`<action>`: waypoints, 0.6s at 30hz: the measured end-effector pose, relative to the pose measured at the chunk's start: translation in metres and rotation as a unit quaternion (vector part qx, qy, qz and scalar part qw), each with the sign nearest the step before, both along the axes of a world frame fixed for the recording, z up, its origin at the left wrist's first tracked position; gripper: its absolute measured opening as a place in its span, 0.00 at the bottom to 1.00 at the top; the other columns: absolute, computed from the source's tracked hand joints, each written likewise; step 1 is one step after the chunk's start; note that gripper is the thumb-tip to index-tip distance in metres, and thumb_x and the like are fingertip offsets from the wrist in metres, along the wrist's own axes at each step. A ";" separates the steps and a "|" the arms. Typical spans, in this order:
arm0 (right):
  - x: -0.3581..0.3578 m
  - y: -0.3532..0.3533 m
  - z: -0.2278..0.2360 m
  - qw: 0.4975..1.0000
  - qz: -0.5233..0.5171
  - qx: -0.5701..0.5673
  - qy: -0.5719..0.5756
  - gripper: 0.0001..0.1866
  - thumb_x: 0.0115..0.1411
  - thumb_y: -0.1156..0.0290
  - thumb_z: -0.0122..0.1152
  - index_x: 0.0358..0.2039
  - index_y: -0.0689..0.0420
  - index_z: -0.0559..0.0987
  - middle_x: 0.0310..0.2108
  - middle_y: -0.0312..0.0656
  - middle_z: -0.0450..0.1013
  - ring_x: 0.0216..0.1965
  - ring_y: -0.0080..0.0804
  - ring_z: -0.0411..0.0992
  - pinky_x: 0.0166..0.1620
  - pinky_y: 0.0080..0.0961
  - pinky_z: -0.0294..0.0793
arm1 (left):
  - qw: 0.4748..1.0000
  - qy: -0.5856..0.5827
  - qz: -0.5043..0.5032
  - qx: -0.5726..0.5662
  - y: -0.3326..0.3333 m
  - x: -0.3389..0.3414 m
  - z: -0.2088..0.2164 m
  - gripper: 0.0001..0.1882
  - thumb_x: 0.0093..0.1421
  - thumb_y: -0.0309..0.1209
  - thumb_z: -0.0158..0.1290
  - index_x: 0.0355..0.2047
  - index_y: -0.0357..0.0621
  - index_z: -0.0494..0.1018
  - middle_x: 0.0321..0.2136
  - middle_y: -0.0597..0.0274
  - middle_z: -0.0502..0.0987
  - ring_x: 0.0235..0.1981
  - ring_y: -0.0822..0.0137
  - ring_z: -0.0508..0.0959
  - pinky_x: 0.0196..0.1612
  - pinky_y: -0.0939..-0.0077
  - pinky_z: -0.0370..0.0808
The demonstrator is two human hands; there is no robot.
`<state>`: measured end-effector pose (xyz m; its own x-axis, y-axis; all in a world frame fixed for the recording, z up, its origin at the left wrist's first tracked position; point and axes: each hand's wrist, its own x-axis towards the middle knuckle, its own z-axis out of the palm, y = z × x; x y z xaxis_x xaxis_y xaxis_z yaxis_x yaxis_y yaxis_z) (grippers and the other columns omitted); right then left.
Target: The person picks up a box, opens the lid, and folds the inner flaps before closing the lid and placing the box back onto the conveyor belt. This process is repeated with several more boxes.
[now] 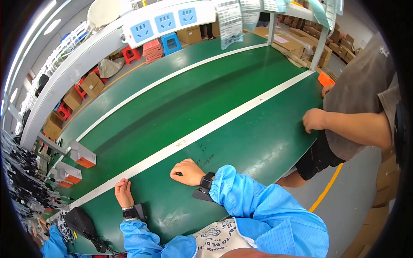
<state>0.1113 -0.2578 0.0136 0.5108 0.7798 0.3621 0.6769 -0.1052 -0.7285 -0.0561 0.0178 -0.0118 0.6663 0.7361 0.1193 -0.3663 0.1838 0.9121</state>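
My left hand [124, 193] rests on the green worktable [155, 189] near the white strip [180, 144], its fingers bent and held together with nothing seen in them. To its right, my right hand [188, 172] is loosely curled on the tabletop, a small gap showing between thumb and forefinger and nothing inside. Both wrists carry black bands, and the sleeves are blue. Beside my left forearm lies a black pouch-like item [81, 223].
White-and-orange boxes [82, 155] stand at the left, near a hanging mass of dark cables [26, 172]. A socket strip [165, 21] crosses overhead. On the right, another person's hand [314, 120] touches the table edge near an orange object [325, 79]. Cartons line the floor.
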 end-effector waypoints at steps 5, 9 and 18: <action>-0.001 0.011 0.006 1.000 0.024 -0.012 -0.003 0.05 0.50 0.64 0.53 0.23 0.49 0.74 0.24 0.31 0.70 0.30 0.28 0.67 0.44 0.28 0.57 | 0.999 0.025 0.031 -0.006 -0.003 -0.007 0.010 0.04 0.53 0.20 0.44 0.30 0.38 0.66 0.37 0.53 0.69 0.39 0.63 0.70 0.45 0.67 0.68; 0.004 0.017 0.009 0.997 0.044 0.017 0.060 0.03 0.48 0.69 0.56 0.24 0.52 0.74 0.26 0.34 0.72 0.31 0.29 0.69 0.40 0.29 0.60 | 0.997 0.042 0.024 -0.063 0.002 0.002 0.027 0.13 0.53 0.22 0.45 0.40 0.36 0.62 0.42 0.52 0.65 0.43 0.62 0.68 0.46 0.65 0.67; -0.007 0.027 0.023 0.999 0.017 -0.018 -0.024 0.01 0.48 0.73 0.56 0.24 0.54 0.74 0.27 0.35 0.71 0.30 0.32 0.68 0.40 0.27 0.61 | 0.921 0.166 0.325 0.140 0.172 -0.002 0.039 0.42 0.43 0.35 0.59 0.53 0.33 0.47 0.51 0.49 0.56 0.52 0.58 0.58 0.53 0.69 0.57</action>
<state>0.1040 -0.2311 0.0363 0.4673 0.8090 0.3565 0.7143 -0.1079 -0.6914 -0.0583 0.1902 0.0275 0.1308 0.9633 0.2342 -0.0093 -0.2350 0.9719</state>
